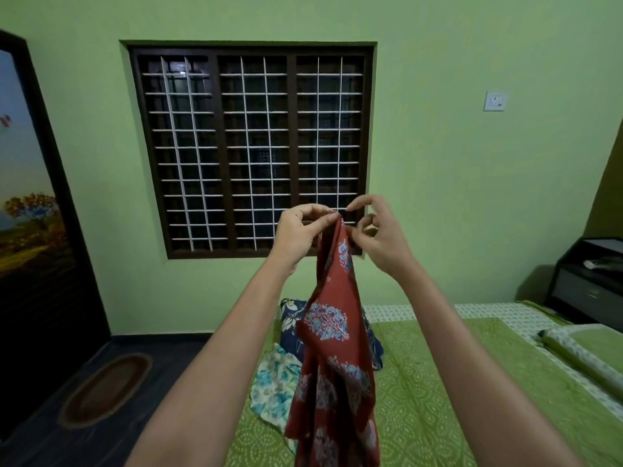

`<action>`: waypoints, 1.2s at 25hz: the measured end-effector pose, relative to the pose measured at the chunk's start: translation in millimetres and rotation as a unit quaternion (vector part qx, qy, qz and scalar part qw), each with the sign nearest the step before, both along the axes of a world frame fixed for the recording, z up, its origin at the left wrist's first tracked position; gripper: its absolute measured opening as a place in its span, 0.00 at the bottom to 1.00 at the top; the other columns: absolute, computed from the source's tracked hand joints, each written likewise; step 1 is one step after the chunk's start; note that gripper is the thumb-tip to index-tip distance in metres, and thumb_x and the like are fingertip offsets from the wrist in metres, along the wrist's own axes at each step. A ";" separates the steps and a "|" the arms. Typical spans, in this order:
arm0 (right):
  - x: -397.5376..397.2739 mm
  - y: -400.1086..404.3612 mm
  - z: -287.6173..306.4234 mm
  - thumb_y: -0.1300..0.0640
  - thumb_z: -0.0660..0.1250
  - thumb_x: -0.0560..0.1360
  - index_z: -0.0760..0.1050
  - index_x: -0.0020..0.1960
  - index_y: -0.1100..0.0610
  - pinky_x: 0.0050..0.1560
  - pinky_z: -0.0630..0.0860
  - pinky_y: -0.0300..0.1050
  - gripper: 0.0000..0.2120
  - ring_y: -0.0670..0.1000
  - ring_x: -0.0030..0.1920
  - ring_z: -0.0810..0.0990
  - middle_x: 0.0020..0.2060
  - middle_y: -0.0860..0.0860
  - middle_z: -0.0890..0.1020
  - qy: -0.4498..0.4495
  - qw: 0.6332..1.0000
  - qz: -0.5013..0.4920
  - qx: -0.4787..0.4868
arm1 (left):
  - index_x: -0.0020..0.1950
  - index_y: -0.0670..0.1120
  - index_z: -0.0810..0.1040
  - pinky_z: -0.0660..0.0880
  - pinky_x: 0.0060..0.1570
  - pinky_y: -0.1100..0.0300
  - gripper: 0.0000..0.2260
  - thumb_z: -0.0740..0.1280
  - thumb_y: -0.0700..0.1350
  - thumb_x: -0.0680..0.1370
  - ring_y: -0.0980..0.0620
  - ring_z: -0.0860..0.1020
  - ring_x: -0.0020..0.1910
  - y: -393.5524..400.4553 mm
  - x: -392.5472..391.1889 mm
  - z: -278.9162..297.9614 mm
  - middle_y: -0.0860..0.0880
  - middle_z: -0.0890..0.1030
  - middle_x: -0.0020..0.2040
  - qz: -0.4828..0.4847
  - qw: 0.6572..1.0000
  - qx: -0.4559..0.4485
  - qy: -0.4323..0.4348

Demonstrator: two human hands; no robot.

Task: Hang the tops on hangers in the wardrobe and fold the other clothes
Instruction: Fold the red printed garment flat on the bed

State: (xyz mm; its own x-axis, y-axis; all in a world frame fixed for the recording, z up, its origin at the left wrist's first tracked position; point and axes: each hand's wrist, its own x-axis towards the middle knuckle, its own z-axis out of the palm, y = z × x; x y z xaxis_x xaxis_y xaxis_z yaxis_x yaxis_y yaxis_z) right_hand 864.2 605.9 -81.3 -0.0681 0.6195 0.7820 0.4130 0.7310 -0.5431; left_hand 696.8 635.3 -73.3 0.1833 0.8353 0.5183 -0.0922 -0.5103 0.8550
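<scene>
Above bed [438, 382], red garment [332, 332] vertical, left hand [298, 232].

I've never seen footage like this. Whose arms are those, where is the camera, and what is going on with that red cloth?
No machine here: a person wears a camera on the head, so you look forward and down along both bare arms. The left hand pinches the top edge of a red floral garment, which hangs down in front of a barred window. The right hand is at the same edge; whether it grips the cloth I cannot tell. Below is a bed with a green cover. On it lie two more clothes: a pale turquoise-print one and a dark blue floral one. No hanger shows.
</scene>
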 end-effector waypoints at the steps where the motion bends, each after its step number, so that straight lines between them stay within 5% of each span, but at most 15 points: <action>1: -2.5 -0.7 -4.7 0.70 0.65 0.73 0.73 0.52 0.53 0.37 0.74 0.39 0.14 0.46 0.34 0.73 0.54 0.48 0.71 -0.100 0.991 -0.056 0.069 | 0.43 0.49 0.81 0.78 0.41 0.59 0.02 0.73 0.44 0.73 0.54 0.79 0.40 5.2 0.5 -1.6 0.49 0.80 0.42 0.051 0.998 0.036 0.027; 4: -5.6 9.0 -26.3 0.68 0.68 0.71 0.75 0.53 0.57 0.38 0.77 0.47 0.13 0.53 0.45 0.76 0.58 0.52 0.71 -0.360 0.888 -0.203 0.201 | 0.47 0.48 0.80 0.71 0.44 0.69 0.03 0.70 0.46 0.75 0.60 0.73 0.42 13.9 -0.2 -1.3 0.51 0.74 0.47 0.178 0.968 0.121 0.131; 8: -1.1 16.4 -44.1 0.62 0.71 0.71 0.76 0.53 0.57 0.39 0.77 0.48 0.11 0.53 0.45 0.73 0.60 0.51 0.69 -0.468 0.821 -0.252 0.207 | 0.48 0.45 0.78 0.72 0.41 0.66 0.03 0.68 0.45 0.77 0.60 0.74 0.38 20.5 -7.7 -5.5 0.53 0.78 0.41 0.153 0.974 0.104 0.133; 11: -3.0 25.3 -59.9 0.59 0.73 0.69 0.80 0.52 0.53 0.43 0.78 0.49 0.11 0.54 0.50 0.74 0.61 0.50 0.72 -0.558 0.790 -0.202 0.152 | 0.47 0.44 0.77 0.73 0.43 0.66 0.03 0.68 0.43 0.77 0.59 0.75 0.38 26.3 -13.2 -7.9 0.54 0.77 0.39 0.149 0.975 0.103 0.126; 13: -4.5 25.7 -74.0 0.59 0.70 0.72 0.80 0.52 0.52 0.48 0.78 0.50 0.10 0.55 0.55 0.76 0.59 0.50 0.77 -0.598 0.779 -0.185 0.026 | 0.46 0.46 0.75 0.71 0.42 0.68 0.03 0.67 0.43 0.78 0.59 0.75 0.39 32.2 -22.5 -8.6 0.55 0.76 0.39 0.195 0.966 0.107 0.130; 16: 11.4 15.1 -67.2 0.56 0.68 0.75 0.73 0.61 0.54 0.47 0.76 0.44 0.15 0.54 0.55 0.79 0.55 0.52 0.80 -0.573 0.760 -0.210 -0.223 | 0.46 0.45 0.73 0.69 0.41 0.63 0.04 0.64 0.44 0.79 0.55 0.73 0.39 45.7 -45.8 -26.5 0.53 0.75 0.38 0.243 0.951 0.077 0.175; 18: 26.8 9.6 -52.5 0.47 0.65 0.77 0.73 0.63 0.52 0.44 0.73 0.43 0.17 0.52 0.52 0.79 0.53 0.50 0.80 -0.507 0.778 -0.219 -0.299 | 0.47 0.45 0.73 0.70 0.42 0.57 0.05 0.64 0.45 0.80 0.52 0.74 0.40 51.8 -54.7 -51.8 0.52 0.75 0.39 0.232 0.946 0.043 0.224; 22: 54.6 -1.1 -53.7 0.42 0.62 0.78 0.80 0.52 0.56 0.40 0.69 0.44 0.18 0.53 0.45 0.79 0.43 0.51 0.81 -0.437 0.793 -0.200 -0.375 | 0.49 0.46 0.77 0.71 0.42 0.59 0.03 0.65 0.44 0.79 0.51 0.76 0.43 45.5 -50.1 -93.1 0.53 0.77 0.41 0.194 0.946 0.007 0.261; 25: 55.5 -40.8 -73.8 0.47 0.69 0.75 0.82 0.44 0.51 0.40 0.68 0.41 0.09 0.40 0.35 0.76 0.31 0.38 0.79 -0.367 0.838 -0.083 -0.395 | 0.49 0.43 0.80 0.70 0.43 0.58 0.06 0.65 0.44 0.79 0.47 0.78 0.46 35.9 -35.6 -115.4 0.48 0.81 0.44 0.212 0.929 0.015 0.303; 28: 22.0 -90.1 -97.4 0.43 0.71 0.71 0.81 0.39 0.55 0.35 0.67 0.43 0.14 0.46 0.31 0.72 0.27 0.45 0.75 -0.439 0.811 0.010 -0.387 | 0.49 0.43 0.81 0.72 0.45 0.55 0.08 0.66 0.46 0.79 0.43 0.79 0.49 17.3 -11.9 -133.2 0.44 0.83 0.49 0.249 0.915 -0.040 0.316; 30: 32.3 -108.9 -94.7 0.42 0.70 0.72 0.79 0.39 0.58 0.34 0.66 0.44 0.18 0.51 0.34 0.72 0.30 0.52 0.75 -0.485 0.785 -0.029 -0.385 | 0.49 0.44 0.81 0.74 0.45 0.54 0.09 0.65 0.48 0.79 0.42 0.79 0.49 -1.9 3.9 -142.2 0.43 0.83 0.49 0.256 0.910 -0.068 0.318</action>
State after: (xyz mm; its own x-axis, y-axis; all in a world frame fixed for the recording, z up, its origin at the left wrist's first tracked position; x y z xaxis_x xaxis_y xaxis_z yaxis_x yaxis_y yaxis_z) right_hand 896.6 497.1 -176.0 -0.3538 0.9069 -0.2287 0.9256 0.3044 -0.2247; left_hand 700.8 633.3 -215.6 -0.0207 0.9444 0.3281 0.6637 -0.2325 0.7109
